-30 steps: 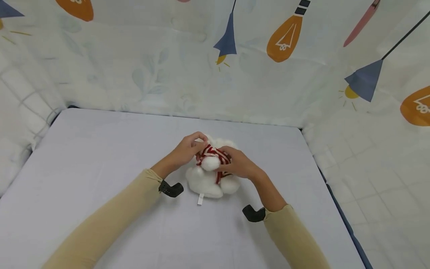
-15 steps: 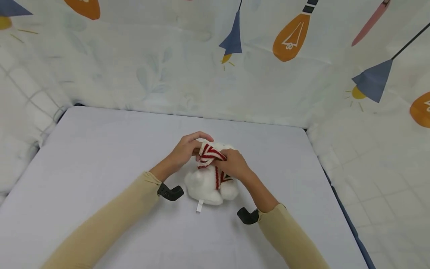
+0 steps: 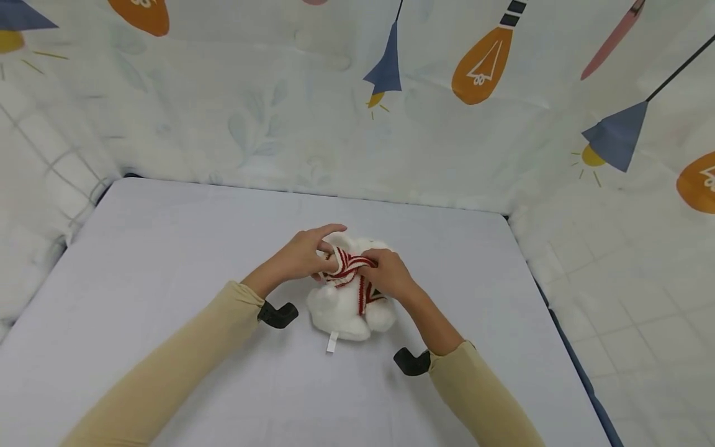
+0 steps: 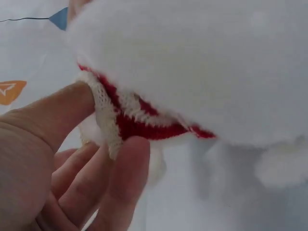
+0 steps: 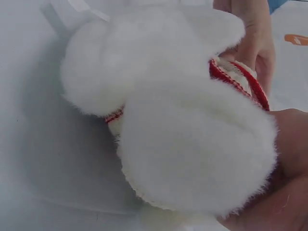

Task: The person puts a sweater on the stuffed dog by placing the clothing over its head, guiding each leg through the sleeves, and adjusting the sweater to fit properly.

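Observation:
A fluffy white plush toy [image 3: 341,316] lies on the table, wearing a red-and-white striped knit garment [image 3: 349,264]. At the garment's left side, my left hand [image 3: 304,254] pinches the knit edge, with the index finger stretched out above it. The left wrist view shows one finger tucked under the ribbed cream edge [image 4: 103,106] and another digit against its outside. My right hand [image 3: 388,271] grips the garment's right part, thumb and fingers closing on the striped knit. White fur [image 5: 197,144] hides most of the right fingers in the right wrist view.
A white tag [image 3: 332,342] sticks out from the toy's near end. White cloth covers the table [image 3: 212,230]. A printed curtain [image 3: 313,124] hangs behind and along both sides. Dark wrist mounts [image 3: 412,362] project inward from the sleeves.
The rounded white part that stood through the striped knit has gone from view as the knit was drawn upward. Lately my left hand has shifted slightly down and left along the edge.

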Available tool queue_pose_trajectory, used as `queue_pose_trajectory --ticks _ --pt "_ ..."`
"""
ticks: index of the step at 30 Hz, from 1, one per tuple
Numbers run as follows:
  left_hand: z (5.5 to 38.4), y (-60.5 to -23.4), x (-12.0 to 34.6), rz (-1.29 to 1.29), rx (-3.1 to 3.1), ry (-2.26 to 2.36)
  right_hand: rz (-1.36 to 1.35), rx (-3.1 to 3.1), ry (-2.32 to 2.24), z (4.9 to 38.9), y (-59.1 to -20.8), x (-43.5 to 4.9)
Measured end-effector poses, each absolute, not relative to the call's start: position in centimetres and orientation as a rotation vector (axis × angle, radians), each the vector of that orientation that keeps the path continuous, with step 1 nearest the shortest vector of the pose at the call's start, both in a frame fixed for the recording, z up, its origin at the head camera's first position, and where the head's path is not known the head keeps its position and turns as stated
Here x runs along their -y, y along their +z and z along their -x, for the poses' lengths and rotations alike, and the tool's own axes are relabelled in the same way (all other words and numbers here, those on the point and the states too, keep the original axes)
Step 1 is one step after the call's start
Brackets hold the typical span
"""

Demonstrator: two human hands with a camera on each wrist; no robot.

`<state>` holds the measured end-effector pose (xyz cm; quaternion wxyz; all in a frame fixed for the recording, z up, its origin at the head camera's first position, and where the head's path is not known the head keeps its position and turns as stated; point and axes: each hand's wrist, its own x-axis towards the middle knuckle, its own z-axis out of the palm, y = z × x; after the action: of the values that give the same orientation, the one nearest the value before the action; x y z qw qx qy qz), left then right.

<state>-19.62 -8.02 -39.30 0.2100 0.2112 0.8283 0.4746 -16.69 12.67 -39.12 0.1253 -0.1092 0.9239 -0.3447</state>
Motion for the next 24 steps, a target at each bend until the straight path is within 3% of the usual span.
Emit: queue_pose_trajectory --ticks 12,24 --pt "19.1 -40.2 6.4 -0.854 -2.472 1.038 0.326 -2.343 -1.258 16.6 -38.8 -13.5" --pt "17.7 -39.4 6.7 -0.892 -2.736 1.612 0.284 -2.667 -1.106 16.7 -38.8 -14.9"
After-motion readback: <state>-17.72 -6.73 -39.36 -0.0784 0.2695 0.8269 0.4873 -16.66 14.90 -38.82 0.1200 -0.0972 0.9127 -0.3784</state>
